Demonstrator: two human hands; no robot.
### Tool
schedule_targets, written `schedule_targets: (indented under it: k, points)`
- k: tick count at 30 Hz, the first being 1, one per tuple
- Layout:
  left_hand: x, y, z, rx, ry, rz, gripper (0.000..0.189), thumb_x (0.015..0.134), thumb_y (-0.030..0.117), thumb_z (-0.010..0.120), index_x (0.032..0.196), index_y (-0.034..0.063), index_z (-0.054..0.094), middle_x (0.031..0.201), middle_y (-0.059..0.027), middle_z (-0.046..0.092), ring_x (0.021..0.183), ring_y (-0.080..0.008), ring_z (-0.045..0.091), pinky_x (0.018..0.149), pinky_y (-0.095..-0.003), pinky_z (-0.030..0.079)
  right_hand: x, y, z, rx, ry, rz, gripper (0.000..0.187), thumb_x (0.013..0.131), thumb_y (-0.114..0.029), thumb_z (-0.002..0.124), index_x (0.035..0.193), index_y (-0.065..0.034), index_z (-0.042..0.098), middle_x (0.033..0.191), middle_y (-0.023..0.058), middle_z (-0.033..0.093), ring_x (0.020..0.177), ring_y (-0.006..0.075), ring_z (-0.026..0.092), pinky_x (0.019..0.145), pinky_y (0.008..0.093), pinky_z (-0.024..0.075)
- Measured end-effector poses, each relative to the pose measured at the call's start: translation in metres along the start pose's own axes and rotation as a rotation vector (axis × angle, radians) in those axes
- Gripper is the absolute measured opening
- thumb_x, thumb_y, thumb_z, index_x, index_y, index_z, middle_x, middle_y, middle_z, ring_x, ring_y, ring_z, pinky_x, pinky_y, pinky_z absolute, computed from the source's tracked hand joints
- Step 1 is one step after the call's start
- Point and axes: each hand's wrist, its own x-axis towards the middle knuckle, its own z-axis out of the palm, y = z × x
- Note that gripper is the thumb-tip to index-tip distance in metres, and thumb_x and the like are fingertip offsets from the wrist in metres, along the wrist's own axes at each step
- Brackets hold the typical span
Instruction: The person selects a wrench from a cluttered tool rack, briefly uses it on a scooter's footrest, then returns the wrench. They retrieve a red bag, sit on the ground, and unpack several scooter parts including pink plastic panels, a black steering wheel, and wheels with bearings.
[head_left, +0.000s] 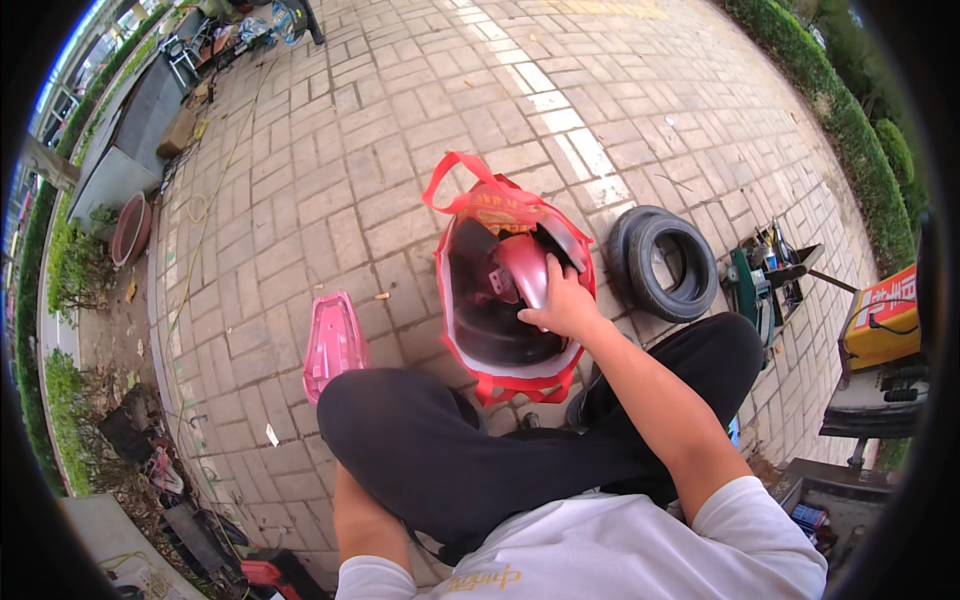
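My right hand (564, 301) reaches into an open red shopping bag (587, 341) on the paving, its thumb and fingers on a glossy pink curved panel (523, 262). Dark plastic parts (480, 315) fill much of the bag around it, and a grey-black piece (562, 241) leans by the fingertips. One red strap (442, 180) of the bag stands up at the far side. Left of the bag, a pink molded plastic cover (335, 341) lies on the bricks. My left forearm (364, 517) passes behind my left knee, so my left hand is out of view.
Two black tires (675, 262) lie right of the bag, with a green toolbox (752, 292) holding tools beyond them. A yellow and red box (885, 319) stands at far right. A yellow cord (196, 259) runs along the left, near a planter pot (130, 229).
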Motion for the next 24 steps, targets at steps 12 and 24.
schedule_targets:
  k: [12, 24]
  points:
    - [-0.033, 0.0, 0.001, 0.469, -0.158, 0.319, 0.039, 0.082, 0.018, 0.067, 0.115, -0.0019, 0.059, 0.099, -0.0138, 0.065, 0.082, -0.0298, 0.065, 0.073, -0.045, 0.053, -0.03, -0.047, -0.064, -0.469, 0.02, -0.176, 0.092, 0.061, -0.029, 0.075, 0.141, -0.0058, 0.038, 0.12, 0.0231, 0.05, 0.104, 0.0399, 0.056, 0.084, 0.0447, 0.0507]
    - [-0.39, 0.175, 0.198, 0.701, -1.201, 0.889, 0.052, 0.093, 0.021, 0.061, 0.138, -0.0002, 0.045, 0.136, -0.0149, 0.052, 0.127, -0.0234, 0.049, 0.101, -0.034, 0.043, -0.031, -0.031, -0.091, -0.633, -0.17, -0.598, 0.087, 0.059, -0.039, 0.077, 0.135, -0.0091, 0.048, 0.118, 0.0223, 0.057, 0.1, 0.0378, 0.061, 0.084, 0.0443, 0.0515]
